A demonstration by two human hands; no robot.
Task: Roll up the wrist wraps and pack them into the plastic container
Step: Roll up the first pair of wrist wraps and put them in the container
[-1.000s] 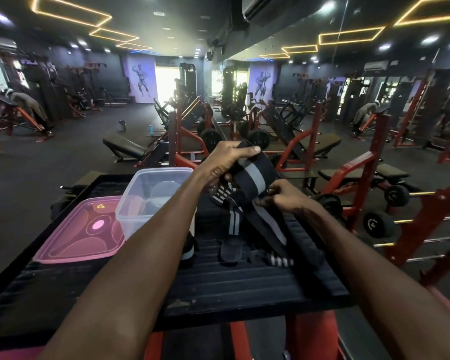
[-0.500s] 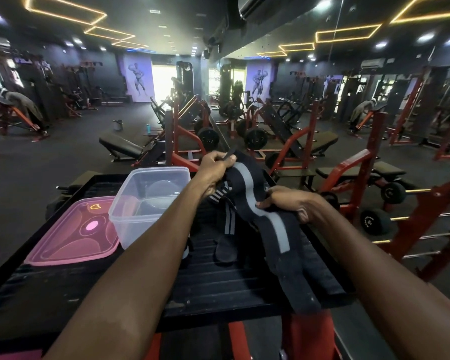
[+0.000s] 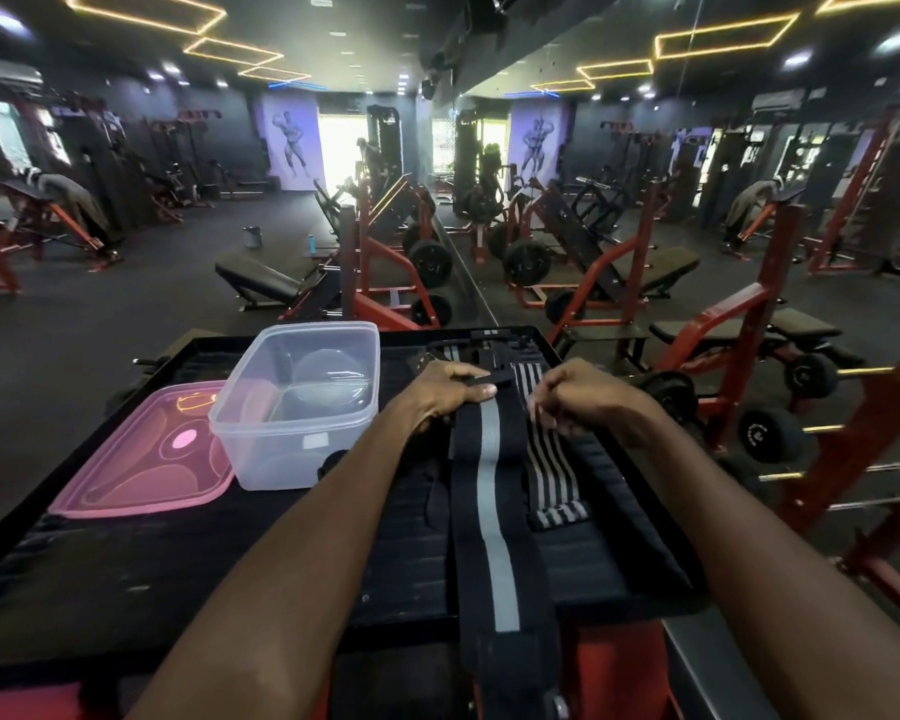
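One wrist wrap (image 3: 489,491) lies lengthwise toward the viewer, left hand (image 3: 445,394) gripping its far end, right hand (image 3: 588,400) loosely curled

place: gym | evidence: weight benches (image 3: 261,280), plate-loaded machines (image 3: 430,262), bodybuilder posters (image 3: 292,140)
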